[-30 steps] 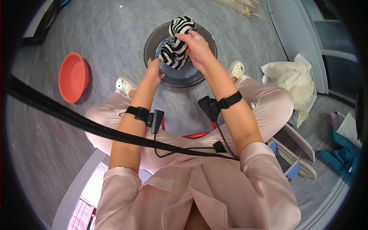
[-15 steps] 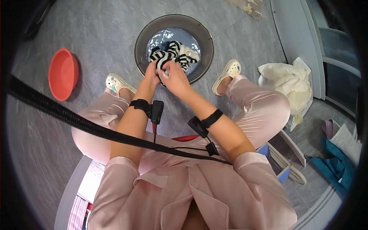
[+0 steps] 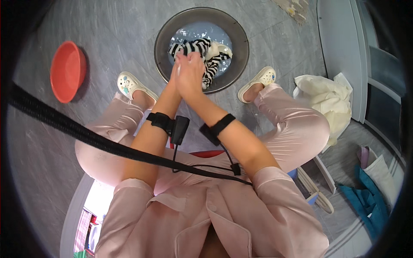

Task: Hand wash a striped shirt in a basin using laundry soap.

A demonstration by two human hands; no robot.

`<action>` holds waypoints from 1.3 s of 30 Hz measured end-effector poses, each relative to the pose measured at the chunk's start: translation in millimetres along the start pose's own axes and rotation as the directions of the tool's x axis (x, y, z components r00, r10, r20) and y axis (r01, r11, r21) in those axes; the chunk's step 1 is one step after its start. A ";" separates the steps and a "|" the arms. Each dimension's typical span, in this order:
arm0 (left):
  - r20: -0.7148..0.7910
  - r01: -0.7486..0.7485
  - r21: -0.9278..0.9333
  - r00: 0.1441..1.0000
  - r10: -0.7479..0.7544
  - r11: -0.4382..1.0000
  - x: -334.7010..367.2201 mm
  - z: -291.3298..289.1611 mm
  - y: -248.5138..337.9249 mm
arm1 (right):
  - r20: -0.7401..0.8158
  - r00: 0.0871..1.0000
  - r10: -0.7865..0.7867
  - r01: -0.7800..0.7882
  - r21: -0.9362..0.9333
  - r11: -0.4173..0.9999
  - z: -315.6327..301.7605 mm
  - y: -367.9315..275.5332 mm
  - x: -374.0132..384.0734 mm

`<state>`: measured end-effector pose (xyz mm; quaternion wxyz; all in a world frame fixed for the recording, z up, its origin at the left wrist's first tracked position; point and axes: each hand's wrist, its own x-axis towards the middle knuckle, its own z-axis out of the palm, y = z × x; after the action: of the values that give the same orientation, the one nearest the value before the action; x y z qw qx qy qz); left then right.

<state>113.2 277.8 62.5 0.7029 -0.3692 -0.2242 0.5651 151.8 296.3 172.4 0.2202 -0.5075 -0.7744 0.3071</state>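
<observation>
A grey metal basin (image 3: 239, 64) on the floor holds bluish water (image 3: 202, 31). In it lies a wet black-and-white striped garment (image 3: 197, 46), bunched up, with a plain white part at its right. Over the basin's near rim, my right hand (image 3: 191, 73) presses on the striped cloth with its fingers held together. My left hand (image 3: 174, 76) is up against it on the left, closed on the near end of the same cloth. The right hand covers most of the left hand's fingers.
A red plastic basin (image 3: 68, 72) stands on the floor to the left. My feet in cream clogs (image 3: 133, 88) flank the metal basin. At right are a white bag (image 3: 322, 96), a teal cloth (image 3: 365, 200) and a grey cabinet (image 3: 342, 56). A black cable (image 3: 107, 148) crosses in front.
My right hand has swung over the left and its fingers have straightened along the cloth. More of the striped garment spreads to the right of the hands. The whole view has shifted slightly.
</observation>
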 end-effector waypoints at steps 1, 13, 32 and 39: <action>-0.106 -0.057 0.157 0.992 0.075 0.986 6.0 -0.1 -8.5 | -0.038 0.999 0.005 -0.003 0.063 0.998 -2.4 2.6 -3.4; -0.372 -0.157 0.812 0.605 0.705 0.563 11.3 40.2 -42.8 | 0.049 0.998 0.045 -0.057 0.292 0.955 -19.3 25.4 6.4; -0.392 0.045 0.881 0.625 0.675 0.471 35.3 35.8 -58.7 | 0.162 0.916 0.366 -0.390 0.156 0.907 -19.0 70.7 57.3; -0.061 -0.372 0.676 0.832 0.552 0.636 12.8 0.0 -16.8 | -0.248 0.946 -0.207 0.246 0.137 0.959 0.6 27.8 8.2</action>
<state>127.1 288.5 74.1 0.6380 -0.2243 0.1796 0.7144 166.4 311.9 152.8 0.3845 -0.4271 -0.7683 0.2821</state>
